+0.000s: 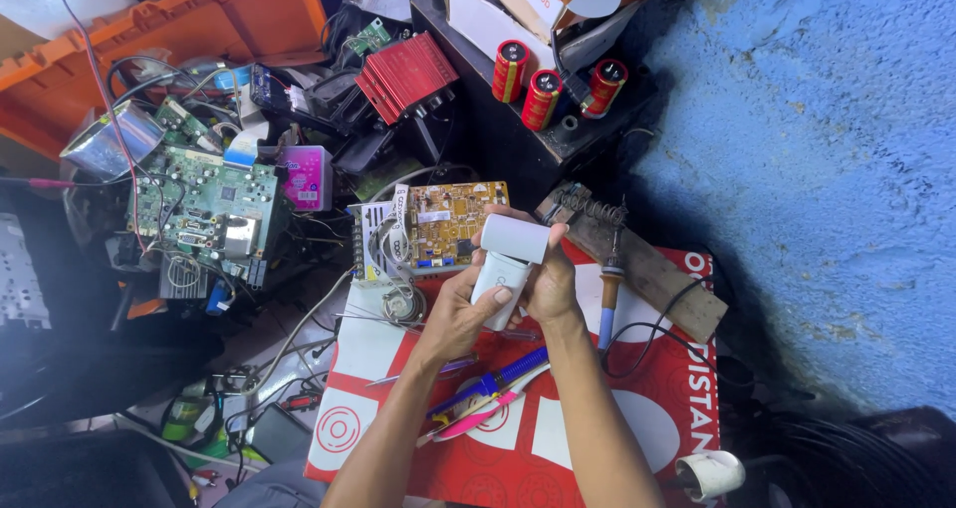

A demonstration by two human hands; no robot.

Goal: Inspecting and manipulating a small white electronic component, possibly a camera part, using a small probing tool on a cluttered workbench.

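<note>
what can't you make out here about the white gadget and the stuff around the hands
Head view only:
- white device: lower body hidden by left hand and right hand; its kind unclear.
- soldering iron: tip lost in its coil stand.
- purple screwdriver: tip hidden under the right forearm.
- white tape roll: partly cut off by the bottom edge.

Both forearms reach up from below, wrists nearly meeting; left hand (460, 309) curls in a firm grip, right hand (550, 281) closes alongside, fingertips apparently hidden.
</note>
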